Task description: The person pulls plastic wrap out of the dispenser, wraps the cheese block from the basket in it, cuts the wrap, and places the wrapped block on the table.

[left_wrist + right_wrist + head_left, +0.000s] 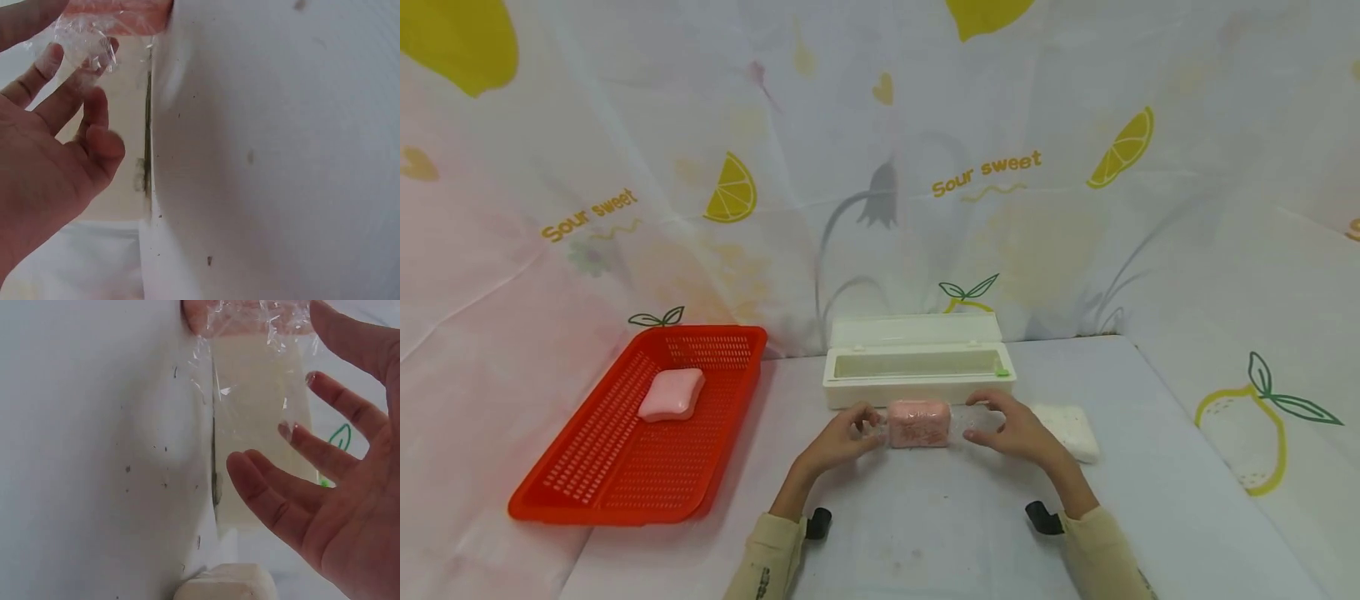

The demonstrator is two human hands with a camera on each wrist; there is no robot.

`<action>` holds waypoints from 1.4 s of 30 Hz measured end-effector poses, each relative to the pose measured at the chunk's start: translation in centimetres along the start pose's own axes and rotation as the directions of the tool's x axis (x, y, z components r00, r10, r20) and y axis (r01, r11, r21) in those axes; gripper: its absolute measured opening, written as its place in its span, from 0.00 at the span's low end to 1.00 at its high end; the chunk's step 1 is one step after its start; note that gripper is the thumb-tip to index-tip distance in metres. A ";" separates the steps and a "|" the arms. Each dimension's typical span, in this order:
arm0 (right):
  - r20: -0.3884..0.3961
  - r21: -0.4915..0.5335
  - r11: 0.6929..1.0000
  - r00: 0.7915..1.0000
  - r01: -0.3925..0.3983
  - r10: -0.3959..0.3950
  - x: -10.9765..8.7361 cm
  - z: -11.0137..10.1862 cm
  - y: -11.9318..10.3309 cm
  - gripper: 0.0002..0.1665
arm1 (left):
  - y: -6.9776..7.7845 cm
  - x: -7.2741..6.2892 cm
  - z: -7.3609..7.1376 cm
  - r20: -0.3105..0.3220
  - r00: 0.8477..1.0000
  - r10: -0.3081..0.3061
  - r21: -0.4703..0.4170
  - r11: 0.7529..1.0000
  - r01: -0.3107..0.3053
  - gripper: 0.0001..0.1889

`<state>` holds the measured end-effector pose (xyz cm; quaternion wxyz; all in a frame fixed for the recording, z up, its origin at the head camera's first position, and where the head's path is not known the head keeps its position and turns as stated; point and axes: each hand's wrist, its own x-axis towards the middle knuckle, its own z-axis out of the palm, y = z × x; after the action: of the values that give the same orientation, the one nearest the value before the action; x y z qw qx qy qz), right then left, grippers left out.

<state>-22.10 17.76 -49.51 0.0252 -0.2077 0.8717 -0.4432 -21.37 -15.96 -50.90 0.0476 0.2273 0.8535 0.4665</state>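
A pink bar of soap [919, 423] wrapped in clear plastic wrap [84, 40] sits at the middle of the table, the loose film sticking out at both ends. My left hand [844, 435] holds the bunched film at the left end, its fingertips among the creases. At the other end, the film [256, 381] spreads out wide. Beside it my right hand [1013, 429] has its thumb and fingers spread apart, the fingertips right at the film's edge. Just behind the soap stands a white lidded box [917, 392], its lid up and a small green slider at its right end.
On the left stands a red perforated basket [707, 492] with another pink soap bar [672, 393] in it. A white soap bar [1067, 432] lies to the right, partly hidden by my right hand. A lemon-print cloth [880, 167] hangs behind the table.
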 end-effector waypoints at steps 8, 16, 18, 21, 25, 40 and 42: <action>0.051 0.053 0.983 0.983 0.174 -0.177 0.4 1.5 0.5 0.25 | 0.1 0.4 1.1 -0.074 0.997 0.028 0.186 0.983 -0.014 0.25; -0.002 0.015 0.977 0.977 0.214 -0.214 0.9 3.1 0.7 0.15 | 0.3 0.8 1.4 -0.101 0.993 0.056 0.186 0.982 -0.036 0.18; -0.026 0.001 0.981 0.981 0.192 -0.192 1.0 3.4 0.5 0.15 | 0.4 1.0 1.5 -0.118 0.992 0.043 0.164 0.986 -0.023 0.16; -0.061 -0.019 0.988 0.986 0.153 -0.153 1.1 3.9 0.2 0.15 | 0.6 1.4 1.7 -0.133 0.991 0.034 0.112 0.994 -0.019 0.14; -0.106 -0.026 0.995 0.989 0.101 -0.103 1.2 4.6 -0.3 0.16 | 0.9 2.0 2.1 -0.153 0.988 0.006 0.053 0.999 0.002 0.13; -0.153 -0.002 0.999 0.987 -0.051 0.050 0.5 5.7 -1.7 0.15 | 1.4 2.5 2.3 -0.194 0.979 -0.068 -0.045 0.997 0.060 0.11; -0.134 0.032 0.997 0.988 -0.073 0.077 -0.1 5.5 -2.4 0.15 | 1.5 2.5 2.0 -0.194 0.979 -0.065 -0.101 0.994 0.046 0.10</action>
<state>-19.98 12.36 -50.99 -0.0143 -0.1440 0.8724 -0.4668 -22.48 -12.62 -50.47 -0.0133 0.1537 0.8366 0.5257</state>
